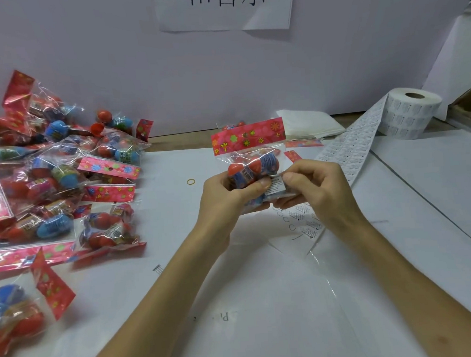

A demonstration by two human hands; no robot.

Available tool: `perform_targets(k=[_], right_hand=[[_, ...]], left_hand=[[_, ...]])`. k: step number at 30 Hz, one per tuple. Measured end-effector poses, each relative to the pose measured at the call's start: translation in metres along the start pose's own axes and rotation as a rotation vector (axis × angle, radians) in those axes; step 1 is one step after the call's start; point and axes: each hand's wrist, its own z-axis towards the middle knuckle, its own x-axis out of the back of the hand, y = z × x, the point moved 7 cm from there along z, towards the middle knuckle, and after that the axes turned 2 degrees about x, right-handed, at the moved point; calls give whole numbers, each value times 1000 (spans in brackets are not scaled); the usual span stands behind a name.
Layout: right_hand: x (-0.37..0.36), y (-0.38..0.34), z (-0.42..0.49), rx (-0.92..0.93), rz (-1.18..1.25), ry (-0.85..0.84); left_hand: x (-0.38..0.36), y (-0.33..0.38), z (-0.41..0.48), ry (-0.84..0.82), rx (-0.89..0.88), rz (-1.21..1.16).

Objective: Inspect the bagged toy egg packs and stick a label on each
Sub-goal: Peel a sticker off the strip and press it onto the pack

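Egg pack (pixel 251 160) is hanging over the table (pixel 266 315), centre of view, held upright between both hands, with its red floral header card (pixel 248 135) pointing up. Clear bag is showing red and blue eggs inside.

Left hand (pixel 224 195) is gripping the lower half from the left, fingers curled behind and thumb lying across the front. Right hand (pixel 318 183) is pinching a small white label (pixel 276 185) between thumb and forefinger. The label is lying against the bag front, touching the left thumb tip. Can't tell whether it is fully stuck down.

Label strip (pixel 355 147) is running from the label roll (pixel 411 116) at back right, down across the table and under the right hand. Its near end is showing mostly bare clear backing with a few labels on it. Roll is standing on end near the wall corner.

Pile of egg packs (pixel 55 174) is covering the left side of the table, well apart from the held one, bags lying at mixed angles and overlapping. Rubber band (pixel 191 181) is lying on the table near the left hand, touching nothing. Folded white sheet (pixel 308 125) is resting at the back by the wall, behind the held pack. Paper sign (pixel 225 6) with large black characters is hanging on the wall above, cut off by the frame top.
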Motion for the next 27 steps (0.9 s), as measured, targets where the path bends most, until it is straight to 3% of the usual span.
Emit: perform_targets(k=[8, 12, 16, 21, 24, 27], right_hand=[[1, -2, 2, 30, -52, 18], [-4, 1, 2, -34, 66, -55], [-8, 0, 1, -42, 25, -83], [-12, 3, 3, -144, 331, -148], [-13, 4, 2, -178, 402, -100], [-4, 6, 2, -130, 362, 101]], left_hand=[[-3, 1, -2, -39, 19, 4], [0, 4, -1, -37, -8, -25], [2, 4, -1, -35, -12, -4], [0, 3, -3, -73, 49, -114], [-2, 2, -3, -91, 107, -194], [5, -3, -4, 42, 132, -228]])
